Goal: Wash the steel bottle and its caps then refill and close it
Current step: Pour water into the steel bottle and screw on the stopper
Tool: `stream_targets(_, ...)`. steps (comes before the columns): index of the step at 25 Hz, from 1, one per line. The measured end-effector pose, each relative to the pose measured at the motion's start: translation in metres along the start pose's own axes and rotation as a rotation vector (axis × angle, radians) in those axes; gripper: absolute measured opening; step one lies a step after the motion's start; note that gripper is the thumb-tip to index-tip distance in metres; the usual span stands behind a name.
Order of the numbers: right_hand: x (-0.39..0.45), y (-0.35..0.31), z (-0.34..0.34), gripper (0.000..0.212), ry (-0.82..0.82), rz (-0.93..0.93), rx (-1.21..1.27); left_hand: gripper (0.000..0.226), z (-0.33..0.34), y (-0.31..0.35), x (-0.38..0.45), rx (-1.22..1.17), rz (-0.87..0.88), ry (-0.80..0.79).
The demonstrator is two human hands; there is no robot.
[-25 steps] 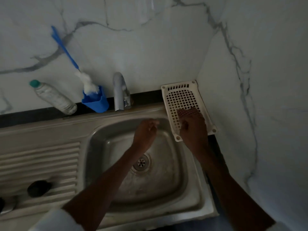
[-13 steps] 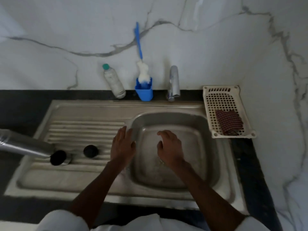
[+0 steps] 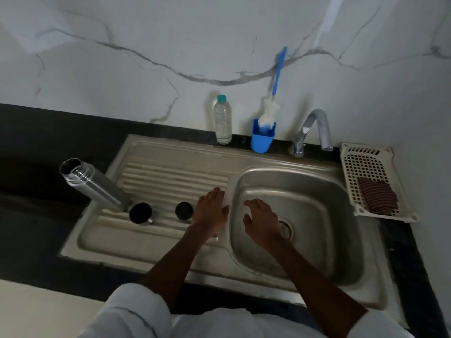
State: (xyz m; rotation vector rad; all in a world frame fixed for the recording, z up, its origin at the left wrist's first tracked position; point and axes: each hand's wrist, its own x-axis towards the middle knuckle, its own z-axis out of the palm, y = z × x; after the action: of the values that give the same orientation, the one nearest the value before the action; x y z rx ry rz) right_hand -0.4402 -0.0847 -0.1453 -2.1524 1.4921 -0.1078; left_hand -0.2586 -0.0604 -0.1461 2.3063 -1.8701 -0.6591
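The steel bottle (image 3: 94,185) stands uncapped at the 9 o'clock edge of the drainboard (image 3: 170,176), with the steel cap (image 3: 141,213) and the dark inner cap (image 3: 184,211) in a row toward 3 o'clock. The left hand (image 3: 211,212) lies flat, fingers relaxed, beside the inner cap at the basin (image 3: 300,223) rim. The right hand (image 3: 262,224) hovers over the basin, fingers loosely spread, holding nothing, with bare steel toward 3 o'clock.

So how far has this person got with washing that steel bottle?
The steel bottle stands open on the draining board, its two caps off beside it. Whether they are already washed, I cannot tell. Nothing is in hand: the left hand and right hand are both empty. Refilling and closing remain.
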Motion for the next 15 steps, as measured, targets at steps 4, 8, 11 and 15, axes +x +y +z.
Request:
stream_targets(4,0.031,-0.030,-0.009,0.053,0.078,-0.017,0.124,0.074,-0.017,-0.027,0.027,0.085,0.015,0.051)
stream_targets(8,0.083,-0.060,-0.036,0.057,0.168,-0.020,0.232,0.086,-0.043,-0.060,0.069,0.092,-0.046,0.021)
stream_targets(11,0.129,-0.088,-0.050,0.075,0.136,0.037,0.315,0.100,-0.056,-0.086,0.102,0.093,-0.056,-0.109)
stream_targets(15,0.206,-0.119,-0.060,0.113,0.171,0.178,0.558,0.113,-0.051,-0.091,0.122,0.049,-0.061,-0.180)
